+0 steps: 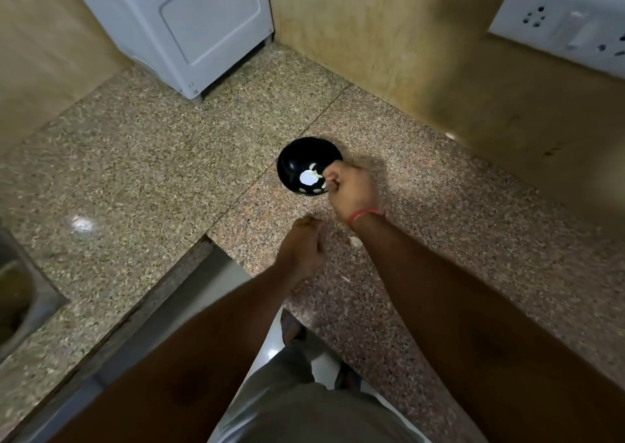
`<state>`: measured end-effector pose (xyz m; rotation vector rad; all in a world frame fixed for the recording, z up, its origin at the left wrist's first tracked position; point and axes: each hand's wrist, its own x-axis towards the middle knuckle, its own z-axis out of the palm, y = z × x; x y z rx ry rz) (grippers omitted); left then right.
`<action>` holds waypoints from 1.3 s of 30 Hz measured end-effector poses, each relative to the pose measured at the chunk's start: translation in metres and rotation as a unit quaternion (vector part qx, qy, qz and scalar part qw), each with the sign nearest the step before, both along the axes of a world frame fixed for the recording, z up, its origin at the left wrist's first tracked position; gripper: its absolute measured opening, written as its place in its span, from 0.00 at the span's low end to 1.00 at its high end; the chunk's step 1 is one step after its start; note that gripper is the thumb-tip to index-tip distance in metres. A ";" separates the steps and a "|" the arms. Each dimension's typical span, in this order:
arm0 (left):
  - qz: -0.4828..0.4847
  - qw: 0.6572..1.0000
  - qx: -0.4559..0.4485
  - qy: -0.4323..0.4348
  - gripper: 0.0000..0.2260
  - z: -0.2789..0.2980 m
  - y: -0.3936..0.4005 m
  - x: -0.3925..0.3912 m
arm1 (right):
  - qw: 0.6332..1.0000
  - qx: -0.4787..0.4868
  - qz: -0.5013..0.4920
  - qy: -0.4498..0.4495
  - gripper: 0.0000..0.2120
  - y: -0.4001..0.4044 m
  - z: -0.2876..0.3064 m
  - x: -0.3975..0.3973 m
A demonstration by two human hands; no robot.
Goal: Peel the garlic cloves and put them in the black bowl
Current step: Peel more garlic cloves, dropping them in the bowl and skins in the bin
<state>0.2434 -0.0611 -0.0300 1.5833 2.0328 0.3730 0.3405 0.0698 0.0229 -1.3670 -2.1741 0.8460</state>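
Resting curled on the worktop just short of the black bowl, the left hand looks closed; whether it holds anything, I cannot tell. Peeled garlic cloves lie inside the bowl. At its right rim the right hand pinches its fingertips together, probably to drop a clove in, though none shows in that grip.

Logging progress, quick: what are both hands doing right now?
Left hand: curled closed; contents cannot be told.
Right hand: fingers pinched at the black bowl rim; contents cannot be told.

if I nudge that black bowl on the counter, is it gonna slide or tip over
The black bowl looks small and shallow, so it probably slides rather than tips. The polished granite counter likely offers little grip. It holds only a few peeled garlic cloves, so it is probably light and moves easily.
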 end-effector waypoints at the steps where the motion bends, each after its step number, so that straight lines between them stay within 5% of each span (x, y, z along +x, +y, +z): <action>1: -0.002 1.000 0.003 -0.003 0.28 -0.003 0.001 -0.002 | 1.000 0.000 0.008 0.003 0.10 0.008 0.000 -0.008; 11: -0.016 1.000 0.017 -0.002 0.20 -0.008 -0.001 -0.005 | 0.999 0.024 -0.016 0.022 0.11 -0.006 -0.015 0.001; 21: -0.096 0.994 0.042 -0.015 0.15 -0.021 -0.035 0.034 | 0.995 -0.048 0.038 -0.084 0.10 -0.100 -0.060 0.111; 31: -0.038 0.999 0.004 0.035 0.05 -0.025 -0.054 0.073 | 0.982 -0.039 0.090 -0.162 0.07 -0.129 -0.069 0.127; 39: 0.080 0.995 -0.017 -0.060 0.04 -0.022 -0.069 0.091 | 0.979 -0.054 0.104 -0.167 0.07 -0.137 -0.075 0.144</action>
